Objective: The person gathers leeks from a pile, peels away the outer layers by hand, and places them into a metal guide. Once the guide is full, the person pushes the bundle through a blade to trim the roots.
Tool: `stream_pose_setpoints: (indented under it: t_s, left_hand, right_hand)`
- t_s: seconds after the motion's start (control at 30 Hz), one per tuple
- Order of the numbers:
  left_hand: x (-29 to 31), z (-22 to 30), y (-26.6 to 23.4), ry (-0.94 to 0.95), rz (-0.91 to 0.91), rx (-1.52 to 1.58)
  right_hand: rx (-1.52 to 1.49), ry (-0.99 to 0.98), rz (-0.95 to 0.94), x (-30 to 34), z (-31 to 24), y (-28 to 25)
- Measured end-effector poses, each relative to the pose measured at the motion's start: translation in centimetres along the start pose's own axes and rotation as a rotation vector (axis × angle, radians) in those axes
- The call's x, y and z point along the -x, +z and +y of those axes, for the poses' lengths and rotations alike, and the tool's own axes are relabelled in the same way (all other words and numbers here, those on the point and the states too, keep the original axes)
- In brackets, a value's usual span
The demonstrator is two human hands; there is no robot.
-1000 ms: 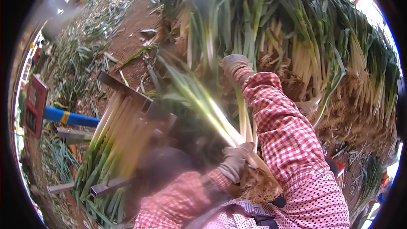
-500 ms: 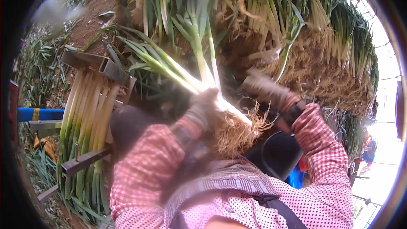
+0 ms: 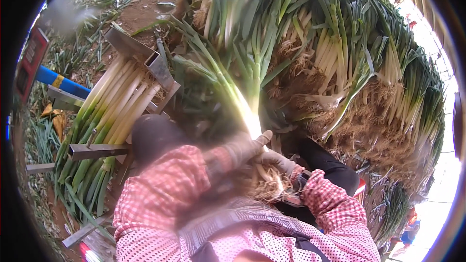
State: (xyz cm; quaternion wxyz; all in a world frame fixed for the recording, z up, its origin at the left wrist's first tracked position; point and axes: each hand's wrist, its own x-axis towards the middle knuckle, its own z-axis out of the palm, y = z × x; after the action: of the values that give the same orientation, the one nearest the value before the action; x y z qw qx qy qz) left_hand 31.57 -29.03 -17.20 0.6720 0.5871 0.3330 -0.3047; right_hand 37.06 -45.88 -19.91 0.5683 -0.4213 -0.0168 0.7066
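Observation:
A few long green onions (image 3: 252, 119) with white stalks, green leaves and brown roots lie across my lap, leaves pointing away from me. My gloved left hand (image 3: 242, 151) is closed about their white stalks, though motion blurs it. Just below and to the right, my gloved right hand (image 3: 277, 160) grips the same stalks close above the tangled roots (image 3: 269, 184). The two hands touch or nearly touch. How the fingers wrap underneath is hidden.
At left, a metal rack (image 3: 99, 151) holds a bundle of green onions (image 3: 114, 102), beside a blue bar (image 3: 63, 81). Piled green onions (image 3: 335, 63) with earthy roots stretch from ahead to the right. Cut leaves litter the soil (image 3: 145, 2) at far left.
My right hand has come left from beside the roots onto the stalks. The held onions have swung more upright, their roots nearer my lap. The whole view has turned slightly.

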Motion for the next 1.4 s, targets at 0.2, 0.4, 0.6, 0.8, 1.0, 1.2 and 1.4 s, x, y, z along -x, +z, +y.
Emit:
stream_pose_setpoints:
  t_s: [0.2,0.4,0.6,0.8,1.0,1.2,1.4]
  left_hand:
    - [-3.3,1.0,4.9,-0.048,0.019,0.703]
    - [-6.5,-4.0,9.8,-0.02,-0.388,1.154]
    - [-2.2,-0.5,8.5,-0.011,-0.201,0.713]
    - [5.3,-0.8,3.4,0.675,-0.568,0.283]
    - [8.9,-8.3,3.2,0.71,-0.238,-0.066]
    - [14.5,-8.0,1.4,1.167,0.06,-1.105]
    - [20.5,-7.0,0.8,1.208,-0.066,-1.2]
  right_hand:
    - [0.246,0.057,0.238,8.7,-5.2,4.4]
    - [0.385,0.182,0.489,9.5,-0.4,4.2]
    - [0.345,0.156,0.473,10.2,-0.4,2.6]
    - [0.027,-0.316,0.008,12.1,-1.2,0.9]
    - [0.06,-0.256,-0.144,9.8,-1.7,3.7]
    - [0.138,-0.431,-0.195,4.3,1.4,2.5]
    - [-0.09,-0.454,-0.369,2.5,3.1,0.7]
